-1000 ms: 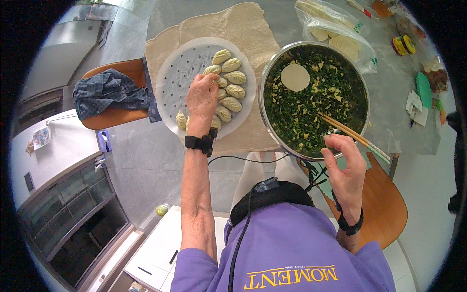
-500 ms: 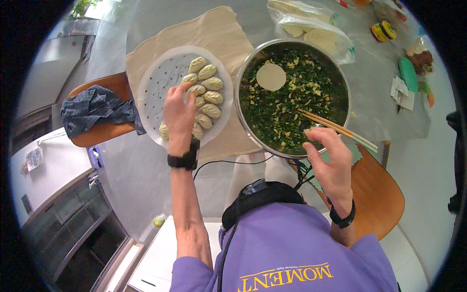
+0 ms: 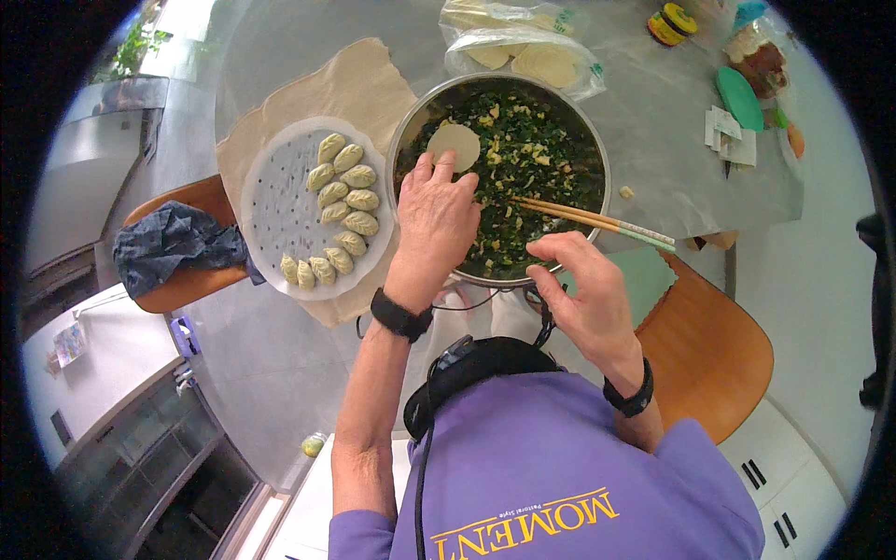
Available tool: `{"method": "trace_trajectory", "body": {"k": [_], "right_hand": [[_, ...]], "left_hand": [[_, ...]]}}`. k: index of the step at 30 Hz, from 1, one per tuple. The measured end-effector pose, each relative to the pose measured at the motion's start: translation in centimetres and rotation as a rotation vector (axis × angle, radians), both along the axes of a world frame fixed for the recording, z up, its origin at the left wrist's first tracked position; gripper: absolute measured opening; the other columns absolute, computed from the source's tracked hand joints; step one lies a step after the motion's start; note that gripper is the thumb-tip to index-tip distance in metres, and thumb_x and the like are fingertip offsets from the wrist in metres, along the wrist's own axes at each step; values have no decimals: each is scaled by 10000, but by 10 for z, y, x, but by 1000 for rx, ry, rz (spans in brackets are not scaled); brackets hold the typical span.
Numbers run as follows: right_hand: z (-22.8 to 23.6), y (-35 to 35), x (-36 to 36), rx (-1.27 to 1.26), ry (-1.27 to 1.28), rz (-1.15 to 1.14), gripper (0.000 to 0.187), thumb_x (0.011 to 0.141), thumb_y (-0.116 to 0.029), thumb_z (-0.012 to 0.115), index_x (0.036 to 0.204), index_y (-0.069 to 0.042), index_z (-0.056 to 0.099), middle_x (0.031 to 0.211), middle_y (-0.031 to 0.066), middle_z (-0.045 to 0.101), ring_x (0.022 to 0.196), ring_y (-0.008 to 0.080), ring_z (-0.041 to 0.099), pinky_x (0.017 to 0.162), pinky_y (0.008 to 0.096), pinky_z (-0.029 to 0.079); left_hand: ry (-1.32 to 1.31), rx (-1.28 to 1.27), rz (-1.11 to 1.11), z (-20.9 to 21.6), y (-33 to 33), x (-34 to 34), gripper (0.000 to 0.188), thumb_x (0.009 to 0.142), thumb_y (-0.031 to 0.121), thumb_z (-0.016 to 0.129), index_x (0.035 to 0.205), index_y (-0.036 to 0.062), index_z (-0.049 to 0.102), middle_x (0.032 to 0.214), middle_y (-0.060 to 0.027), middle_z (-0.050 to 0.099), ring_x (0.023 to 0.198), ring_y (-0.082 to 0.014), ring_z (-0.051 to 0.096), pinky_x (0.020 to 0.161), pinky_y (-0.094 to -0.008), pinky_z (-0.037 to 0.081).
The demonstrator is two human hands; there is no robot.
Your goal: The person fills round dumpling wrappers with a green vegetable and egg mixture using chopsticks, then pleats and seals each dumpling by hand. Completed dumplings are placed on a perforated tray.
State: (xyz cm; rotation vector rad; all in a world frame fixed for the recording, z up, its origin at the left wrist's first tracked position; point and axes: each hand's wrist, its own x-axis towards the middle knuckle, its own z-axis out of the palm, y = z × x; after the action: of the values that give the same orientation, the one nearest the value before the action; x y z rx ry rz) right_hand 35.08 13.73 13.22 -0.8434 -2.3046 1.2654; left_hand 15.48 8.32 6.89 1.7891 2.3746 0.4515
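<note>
My left hand [image 3: 436,219] reaches over the near left of a steel bowl [image 3: 605,177]. Its outstretched fingertips touch the near edge of a round dough wrapper [image 3: 455,145], which lies on chopped green and yellow filling [image 3: 541,140]. Whether the fingers grip it is not clear. At the bowl's near right rim, my right hand [image 3: 583,289] holds nothing, thumb and forefinger apart. Just beyond it, wooden chopsticks [image 3: 597,218] rest with their tips in the filling and their pale ends past the rim. Several pleated dumplings [image 3: 361,200] line the right and near sides of a round white perforated sheet [image 3: 280,191].
Beige cloth [image 3: 364,79] lies under the sheet. A clear bag of wrappers [image 3: 546,65] sits beyond the bowl. To the far right are a yellow-lidded jar [image 3: 672,24] and a green oval item [image 3: 740,98]. Chairs stand left [image 3: 191,280] and right [image 3: 700,355], the left one with dark cloth.
My left hand has moved right from the dumplings to the wrapper in the bowl. My right hand stays by the rim, its fingers still apart. The whole view has shifted.
</note>
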Motion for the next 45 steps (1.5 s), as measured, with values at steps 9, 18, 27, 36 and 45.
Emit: {"method": "trace_trajectory", "body": {"k": [9, 18, 27, 36, 45], "right_hand": [[-8, 7, 25, 13, -2, -69, 192, 820, -30, 673, 1001, -8, 614, 964, 144, 629, 852, 323, 625, 734, 382, 509], [-9, 10, 21, -30, 48, -109, 199, 829, -34, 669, 1018, -2, 614, 961, 139, 632, 862, 289, 644, 742, 352, 511], [-40, 20, -18, -891, 234, -320, 429, 950, -158, 600, 1313, 39, 484, 1155, 128, 629, 1030, 206, 624, 872, 319, 523], [-44, 27, -19, -1100, 311, -279, 285, 941, -193, 628, 1141, 3, 572, 993, 65, 663, 879, 137, 668, 736, 281, 590], [-46, 30, -19, -1210, 456, -361, 202, 950, -164, 607, 1069, -3, 577, 975, 77, 664, 870, 154, 675, 765, 311, 592]], "left_hand": [[38, 12, -11, -33, 8, -3, 324, 746, 135, 653, 1063, 74, 678, 1218, -151, 550, 1195, -330, 488, 943, -451, 430], [-1085, 288, 409, -11, -3, -12, 225, 829, 92, 718, 1024, -17, 698, 907, -50, 708, 832, -88, 644, 754, -222, 514], [-1960, 342, 341, 6, -24, -1, 122, 900, -18, 587, 1009, 27, 614, 968, -69, 664, 869, -162, 669, 804, -349, 588], [-1968, 251, 381, 5, -21, 7, 291, 940, 30, 548, 1228, -14, 563, 1106, -129, 658, 959, -201, 676, 828, -351, 584], [-1887, 225, 446, 12, -12, 15, 262, 941, 87, 587, 1184, -12, 604, 1026, -100, 681, 887, -142, 672, 767, -291, 574]]}}
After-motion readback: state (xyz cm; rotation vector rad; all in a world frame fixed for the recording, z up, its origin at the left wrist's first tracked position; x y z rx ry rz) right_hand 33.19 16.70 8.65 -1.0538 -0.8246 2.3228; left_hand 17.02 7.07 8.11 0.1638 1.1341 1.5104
